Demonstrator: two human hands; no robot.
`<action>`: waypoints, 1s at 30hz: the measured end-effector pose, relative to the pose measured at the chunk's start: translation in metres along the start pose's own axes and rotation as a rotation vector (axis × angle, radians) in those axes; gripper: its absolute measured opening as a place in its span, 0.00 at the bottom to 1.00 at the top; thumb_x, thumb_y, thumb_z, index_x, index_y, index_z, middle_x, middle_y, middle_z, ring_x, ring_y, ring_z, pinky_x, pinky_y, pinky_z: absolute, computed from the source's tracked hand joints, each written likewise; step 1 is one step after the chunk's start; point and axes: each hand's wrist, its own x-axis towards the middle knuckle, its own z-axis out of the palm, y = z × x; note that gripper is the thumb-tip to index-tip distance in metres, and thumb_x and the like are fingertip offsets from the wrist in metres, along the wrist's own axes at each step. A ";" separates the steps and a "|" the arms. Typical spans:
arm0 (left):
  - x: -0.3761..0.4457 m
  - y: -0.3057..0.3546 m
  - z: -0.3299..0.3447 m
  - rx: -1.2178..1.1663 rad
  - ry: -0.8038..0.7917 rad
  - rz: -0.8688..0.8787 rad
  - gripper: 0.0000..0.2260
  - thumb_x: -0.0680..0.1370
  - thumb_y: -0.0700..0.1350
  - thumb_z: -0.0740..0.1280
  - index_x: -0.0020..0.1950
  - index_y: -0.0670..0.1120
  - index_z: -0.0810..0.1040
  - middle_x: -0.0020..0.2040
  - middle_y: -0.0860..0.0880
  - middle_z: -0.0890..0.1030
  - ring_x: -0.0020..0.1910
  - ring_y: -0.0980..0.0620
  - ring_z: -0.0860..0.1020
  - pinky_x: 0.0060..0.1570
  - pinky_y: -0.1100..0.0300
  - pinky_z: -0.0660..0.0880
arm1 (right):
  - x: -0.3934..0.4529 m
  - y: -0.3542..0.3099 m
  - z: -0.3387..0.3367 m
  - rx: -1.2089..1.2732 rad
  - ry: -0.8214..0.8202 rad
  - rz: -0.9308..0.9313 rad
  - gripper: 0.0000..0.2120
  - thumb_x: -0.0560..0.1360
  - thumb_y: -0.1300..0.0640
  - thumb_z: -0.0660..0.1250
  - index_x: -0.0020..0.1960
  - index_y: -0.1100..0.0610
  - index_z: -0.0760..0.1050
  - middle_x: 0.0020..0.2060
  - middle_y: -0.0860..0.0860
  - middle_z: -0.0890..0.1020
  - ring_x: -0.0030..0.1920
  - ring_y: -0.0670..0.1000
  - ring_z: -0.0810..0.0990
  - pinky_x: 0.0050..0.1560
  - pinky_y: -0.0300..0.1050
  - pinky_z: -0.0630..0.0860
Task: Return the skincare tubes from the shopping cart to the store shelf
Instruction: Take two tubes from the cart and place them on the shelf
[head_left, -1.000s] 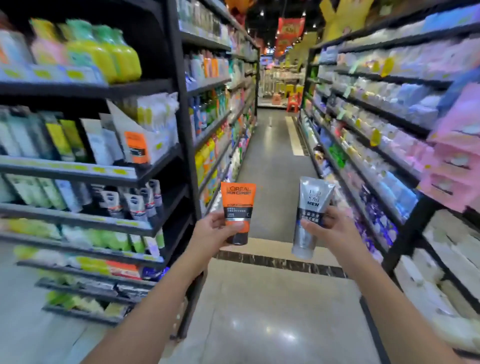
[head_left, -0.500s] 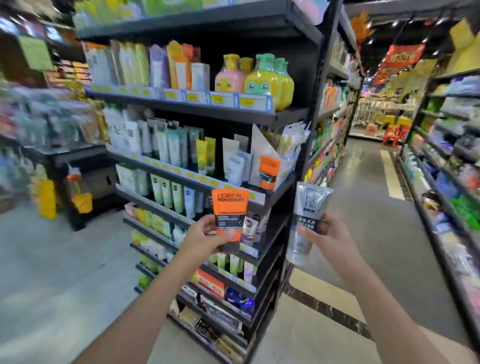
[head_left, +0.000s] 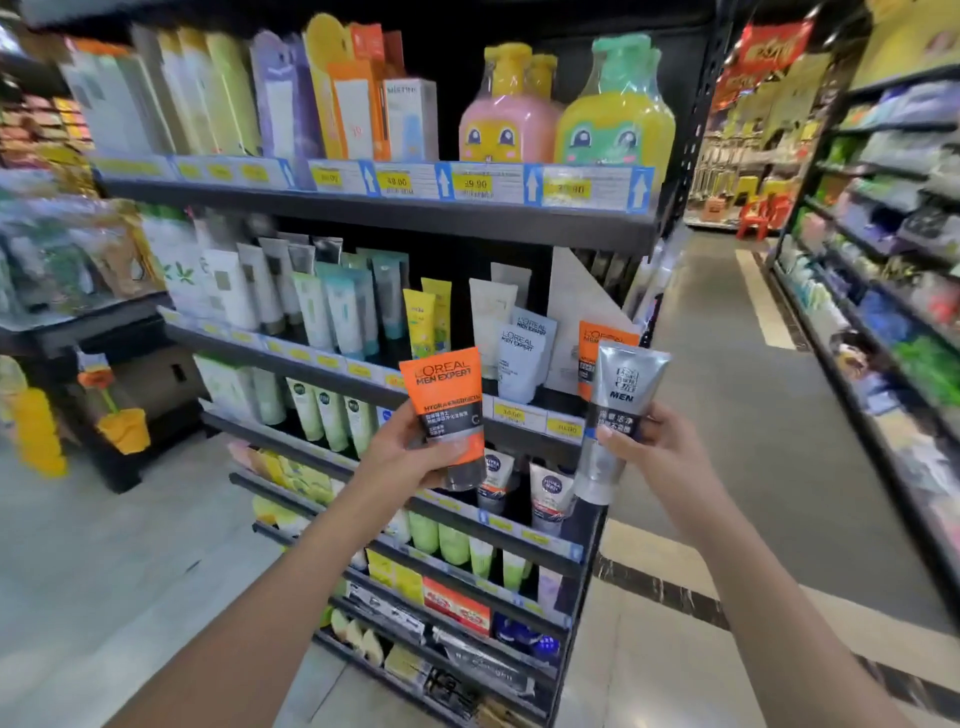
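Note:
My left hand (head_left: 410, 452) grips an orange tube (head_left: 451, 395) with a dark cap pointing down, held upright in front of the black store shelf (head_left: 395, 221). My right hand (head_left: 657, 449) grips a silver tube (head_left: 618, 410) marked MEN, also cap down, just right of the orange one. Both tubes hover before the shelf tier with matching tubes: an orange tube (head_left: 592, 345) and pale blue-grey tubes (head_left: 519, 358) standing behind a white divider card (head_left: 576, 301). The shopping cart is out of view.
The shelf unit's right end (head_left: 582, 597) borders an aisle (head_left: 727, 415) running back, with another stocked rack (head_left: 883, 322) on the right. Cartoon bottles (head_left: 566, 114) stand on the upper tier. A low dark display (head_left: 119, 384) sits at left.
The view has swung left from the aisle to face the end shelf and come closer. Both hands still hold their tubes, now raised in front of the tube tier.

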 end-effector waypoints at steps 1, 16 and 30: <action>0.008 0.002 -0.003 0.011 -0.028 0.014 0.17 0.74 0.38 0.73 0.58 0.54 0.78 0.51 0.54 0.84 0.50 0.50 0.84 0.48 0.53 0.82 | 0.001 -0.002 0.003 -0.007 0.027 0.010 0.18 0.72 0.61 0.75 0.60 0.57 0.76 0.49 0.51 0.86 0.49 0.50 0.85 0.52 0.46 0.80; 0.086 0.013 0.015 0.070 -0.434 0.262 0.19 0.70 0.43 0.78 0.59 0.47 0.79 0.54 0.52 0.84 0.54 0.55 0.81 0.60 0.54 0.76 | -0.093 -0.019 0.011 -0.117 0.498 0.048 0.18 0.69 0.63 0.75 0.58 0.58 0.78 0.47 0.53 0.87 0.49 0.56 0.85 0.51 0.56 0.81; 0.121 0.020 0.111 0.197 -0.391 0.256 0.16 0.73 0.38 0.74 0.59 0.44 0.76 0.56 0.48 0.82 0.53 0.52 0.79 0.55 0.59 0.73 | -0.118 -0.016 -0.018 -0.173 0.571 0.013 0.14 0.71 0.63 0.74 0.55 0.52 0.79 0.46 0.48 0.87 0.47 0.50 0.85 0.49 0.48 0.78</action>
